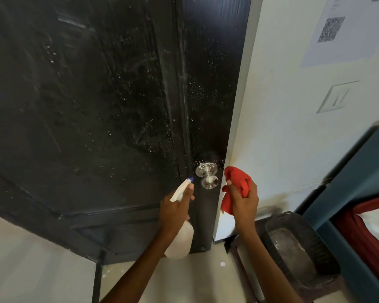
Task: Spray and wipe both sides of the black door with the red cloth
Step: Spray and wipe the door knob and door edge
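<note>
Spray bottle [179, 217] is being gripped by L hand [175, 209], nozzle aimed at droplet-flecked black door [85, 106]; red cloth [234, 189] is being bunched in R hand [245, 200], ready for wiping.

Glossy black door [96, 95] flecked with wet droplets, brushed metal knob [207, 178], soft red cloth [236, 189], translucent plastic spray bottle [182, 232]

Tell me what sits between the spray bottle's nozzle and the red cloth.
The silver door knob on the black door lies between the spray bottle and the red cloth, seen in the head view.
</note>
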### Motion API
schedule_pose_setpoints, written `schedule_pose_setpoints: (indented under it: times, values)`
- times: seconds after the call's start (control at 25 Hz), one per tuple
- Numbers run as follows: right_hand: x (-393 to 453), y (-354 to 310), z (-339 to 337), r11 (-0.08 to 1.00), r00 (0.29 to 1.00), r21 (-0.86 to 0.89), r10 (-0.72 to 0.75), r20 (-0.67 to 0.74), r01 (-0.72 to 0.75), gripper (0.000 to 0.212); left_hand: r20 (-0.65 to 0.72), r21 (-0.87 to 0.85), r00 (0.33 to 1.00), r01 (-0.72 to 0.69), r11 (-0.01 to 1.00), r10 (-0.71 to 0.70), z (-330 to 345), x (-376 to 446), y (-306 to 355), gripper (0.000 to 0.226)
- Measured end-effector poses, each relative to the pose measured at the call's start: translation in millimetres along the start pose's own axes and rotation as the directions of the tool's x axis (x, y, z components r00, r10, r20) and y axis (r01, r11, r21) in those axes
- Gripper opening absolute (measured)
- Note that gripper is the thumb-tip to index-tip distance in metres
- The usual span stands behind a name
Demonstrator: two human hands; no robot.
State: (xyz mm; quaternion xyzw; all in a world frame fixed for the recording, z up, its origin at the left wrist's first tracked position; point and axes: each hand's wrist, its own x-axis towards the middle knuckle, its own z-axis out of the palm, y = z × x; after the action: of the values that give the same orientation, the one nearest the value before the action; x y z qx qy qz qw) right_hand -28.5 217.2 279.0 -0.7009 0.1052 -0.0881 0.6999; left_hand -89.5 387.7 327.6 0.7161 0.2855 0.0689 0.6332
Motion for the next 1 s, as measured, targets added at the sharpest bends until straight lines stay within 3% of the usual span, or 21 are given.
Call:
schedule_pose_setpoints:
  times: [0.16,0.32,0.56,0.72,0.88,1.0]
  values:
    - [-19.1,4.9,0.3,0.999,0.999,-0.024,-0.041,0.002,0.041,0.070,0.024,0.022,0.998,0.056,0.998,-0.057,-2.9,11.1,-5.0,0.048]
    - [-22.0,9.3,2.1,1.000,0.999,-0.019,-0.013,-0.043,0.012,0.084,0.012,0.063,1.000,0.028,0.998,-0.029,-8.8,15.1,-3.2,0.041]
    - [-21.8,5.6,9.1,0.999,0.999,-0.022,-0.025,-0.040,0.024,0.079,0.006,0.085,1.000,0.020,0.996,-0.021,-8.2,22.8,6.3,0.053]
    - [-23.9,-2.4,17.0,0.997,0.997,0.005,-0.080,-0.021,0.080,0.067,0.014,0.121,1.000,0.017,0.993,-0.018,-8.0,26.0,6.5,0.047]
    - [-18.8,-6.7,22.7,0.995,0.995,0.044,-0.089,-0.039,0.090,0.050,0.069,0.147,0.997,0.022,0.989,-0.032,-5.8,25.3,4.4,0.056]
    - [-14.2,-4.5,17.9,0.995,0.995,0.082,-0.056,-0.077,0.063,0.043,0.119,0.184,0.993,-0.024,0.983,0.002,-1.8,26.1,5.7,0.044]
